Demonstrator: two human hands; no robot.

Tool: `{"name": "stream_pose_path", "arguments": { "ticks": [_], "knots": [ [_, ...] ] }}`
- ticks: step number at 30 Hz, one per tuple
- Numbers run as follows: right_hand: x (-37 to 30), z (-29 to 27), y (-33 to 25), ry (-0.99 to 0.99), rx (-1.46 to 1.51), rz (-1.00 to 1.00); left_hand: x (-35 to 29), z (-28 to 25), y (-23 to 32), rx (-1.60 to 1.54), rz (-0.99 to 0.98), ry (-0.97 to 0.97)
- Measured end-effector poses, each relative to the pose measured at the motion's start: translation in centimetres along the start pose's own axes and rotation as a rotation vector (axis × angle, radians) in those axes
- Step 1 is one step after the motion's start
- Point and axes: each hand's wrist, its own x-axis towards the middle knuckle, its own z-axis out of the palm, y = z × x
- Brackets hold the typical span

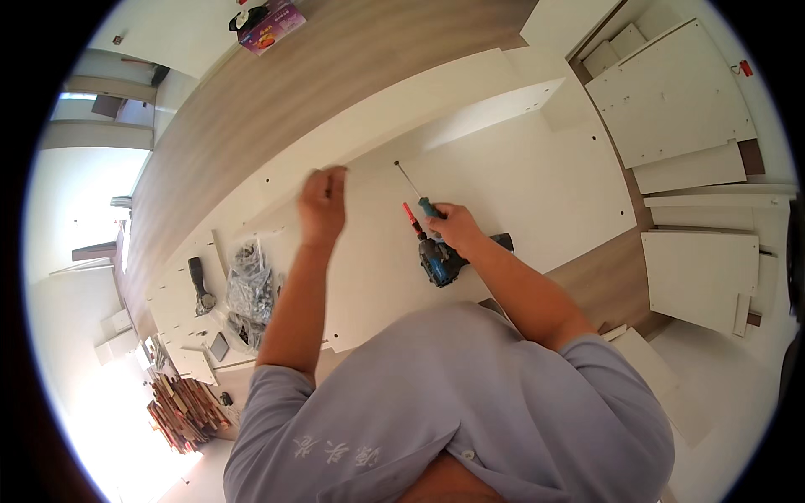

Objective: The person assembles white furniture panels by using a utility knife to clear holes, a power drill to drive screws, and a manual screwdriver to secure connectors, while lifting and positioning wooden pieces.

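Over the white panel [537, 184], the screwdriver [425, 202], likely light and stiff, is gripped by the right hand [453, 226] at its handle [430, 210], presumably the best hold; whether anything is held in the left hand [323, 204] cannot be told.

Glare bleaches the view toward eight o'clock, soft light covers the white panel [377, 268], and straight edges bow near the black rim.
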Motion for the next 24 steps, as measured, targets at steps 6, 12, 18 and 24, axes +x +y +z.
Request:
{"name": "stream_pose_path", "arguments": {
  "ticks": [6,12,18,24],
  "knots": [
    [0.8,0.3,-1.2,-0.001,0.153,0.054,5.8,-2.5,-3.6,0.515,-0.047,-0.223],
    [1.4,0.6,-1.9,-0.138,0.550,0.364,6.6,-1.9,-3.0,0.503,-0.185,-0.397],
    [1.9,1.2,-1.8,-0.008,0.096,0.169,6.3,-1.9,-3.8,0.515,-0.195,-0.393],
    [2.4,2.0,-1.3,0.101,-0.172,0.074,6.7,-1.6,-3.9,0.509,-0.153,-0.398]
  ]
}}
